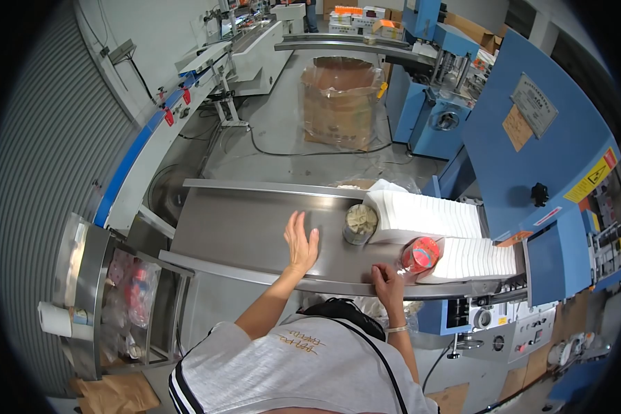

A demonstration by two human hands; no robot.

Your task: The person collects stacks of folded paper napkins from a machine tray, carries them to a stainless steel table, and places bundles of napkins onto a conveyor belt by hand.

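My left hand (pixel 301 243) is over the steel tray (pixel 241 224), fingers spread, with nothing in it. Near the tray's front edge, my right hand (pixel 388 284) has its fingers curled together; whether something small is between them is hidden. Just right of it stands a clear container with a red and blue top (pixel 421 254). Farther back, a round jar with pale contents (pixel 360 221) stands beside the white stack. Two rows of stacked white sheets, the rear one (pixel 428 215) and the front one (pixel 472 259), fill the tray's right end.
A blue machine (pixel 541 138) rises at the right. Beyond the tray stands a plastic-lined carton (pixel 341 103). A conveyor with a blue edge (pixel 127 162) runs along the left, above a metal cart (pixel 90 276) with bagged items. A cable crosses the floor.
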